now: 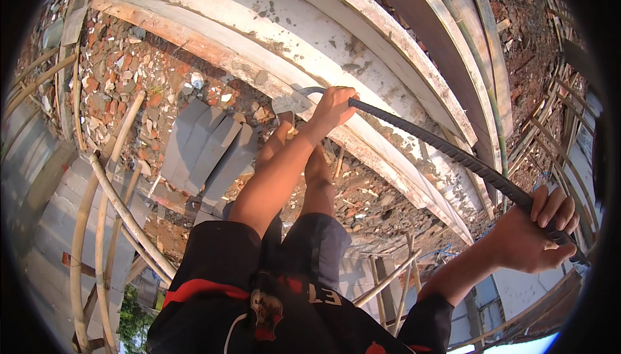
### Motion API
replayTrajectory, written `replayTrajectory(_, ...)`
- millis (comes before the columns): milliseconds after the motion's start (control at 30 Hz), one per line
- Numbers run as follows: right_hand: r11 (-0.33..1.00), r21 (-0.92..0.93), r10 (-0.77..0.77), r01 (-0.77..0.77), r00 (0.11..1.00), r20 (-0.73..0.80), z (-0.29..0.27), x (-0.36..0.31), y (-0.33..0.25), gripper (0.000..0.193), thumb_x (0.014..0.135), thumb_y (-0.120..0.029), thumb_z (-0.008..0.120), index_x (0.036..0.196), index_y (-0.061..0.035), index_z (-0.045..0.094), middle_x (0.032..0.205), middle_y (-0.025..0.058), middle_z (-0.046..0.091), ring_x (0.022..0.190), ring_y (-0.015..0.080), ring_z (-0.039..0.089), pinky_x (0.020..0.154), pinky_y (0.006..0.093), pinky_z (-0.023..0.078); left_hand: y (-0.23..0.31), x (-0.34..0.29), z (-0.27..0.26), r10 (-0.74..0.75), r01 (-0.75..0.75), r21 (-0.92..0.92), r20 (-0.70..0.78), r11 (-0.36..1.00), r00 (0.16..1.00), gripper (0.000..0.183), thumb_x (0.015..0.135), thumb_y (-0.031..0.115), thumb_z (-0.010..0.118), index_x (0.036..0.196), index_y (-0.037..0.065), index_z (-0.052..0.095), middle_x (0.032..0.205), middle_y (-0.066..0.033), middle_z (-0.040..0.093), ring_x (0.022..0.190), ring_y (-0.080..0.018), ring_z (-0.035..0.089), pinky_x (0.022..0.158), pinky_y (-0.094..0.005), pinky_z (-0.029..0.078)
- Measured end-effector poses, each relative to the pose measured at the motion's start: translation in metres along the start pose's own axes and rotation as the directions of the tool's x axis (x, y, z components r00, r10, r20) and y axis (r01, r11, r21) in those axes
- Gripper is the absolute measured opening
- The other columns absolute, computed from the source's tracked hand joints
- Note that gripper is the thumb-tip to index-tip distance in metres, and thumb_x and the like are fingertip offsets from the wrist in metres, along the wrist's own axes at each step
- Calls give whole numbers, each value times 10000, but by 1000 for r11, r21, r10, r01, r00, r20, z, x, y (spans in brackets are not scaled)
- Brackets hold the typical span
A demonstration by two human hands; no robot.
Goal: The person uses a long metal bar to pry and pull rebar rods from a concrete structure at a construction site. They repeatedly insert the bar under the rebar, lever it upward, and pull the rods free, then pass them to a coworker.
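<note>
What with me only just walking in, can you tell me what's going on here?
Someone is holding a long metal bar. The left hand grips it near its curved end, and the right hand grips it toward the other end. The curved end is by the edge of a long board; whether it touches is hard to tell. Gray blocks lie among rubble to the left.

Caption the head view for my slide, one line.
Left hand and right hand grip a dark ribbed bar above long boards beside brick rubble.
</note>
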State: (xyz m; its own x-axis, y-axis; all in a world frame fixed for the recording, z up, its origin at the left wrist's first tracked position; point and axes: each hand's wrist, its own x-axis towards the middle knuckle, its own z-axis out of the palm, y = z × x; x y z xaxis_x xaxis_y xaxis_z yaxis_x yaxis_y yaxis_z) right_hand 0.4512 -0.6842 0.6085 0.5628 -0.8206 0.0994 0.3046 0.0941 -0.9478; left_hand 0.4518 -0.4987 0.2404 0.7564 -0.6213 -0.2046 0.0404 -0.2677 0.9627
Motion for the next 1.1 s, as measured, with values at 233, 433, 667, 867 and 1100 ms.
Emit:
replayTrajectory(233,991,117,33,-70,957,289,-42,27,-36,334,915,-392,506,744,-112,441,631,-24,335,557,121,283,575,285,264,3,10,8,-179,156,174,121,972,976,137,778,97,585,740,-34,566,685,-222,564,648,-393,541,596,-391,436)
replayTrajectory(433,992,57,-113,110,993,45,-66,-14,-86,349,921,-346,525,700,-107,398,613,-15,275,544,146,281,542,306,275,-7,4,41,187,-183,-49,120,982,975,73,717,105,665,723,32,667,664,-168,617,629,-362,599,575,-390,466)
replayTrajectory(667,989,57,-114,133,959,-260,-141,-62,-216,224,828,-246,493,673,-113,402,594,-6,381,540,147,361,560,301,323,77,-19,33,106,-176,67,575,982,811,171,563,172,702,719,102,697,624,-167,621,614,-379,595,565,-438,471)
replayTrajectory(867,976,188,137,-111,981,-134,-179,-158,-159,459,964,-415,397,585,-162,335,494,-40,305,433,91,267,473,243,265,47,-134,-17,65,-225,329,433,917,899,311,663,211,702,943,82,652,975,-131,595,971,-277,557,817,-405,437)
replayTrajectory(1100,977,205,170,-58,794,-584,-199,-287,-100,491,1033,-332,308,569,-175,290,465,-50,218,416,82,177,471,244,232,-7,-177,-4,-924,364,-900,327,-239,200,393,988,334,370,1065,-28,503,1016,-104,543,865,-144,548,726,-297,481)
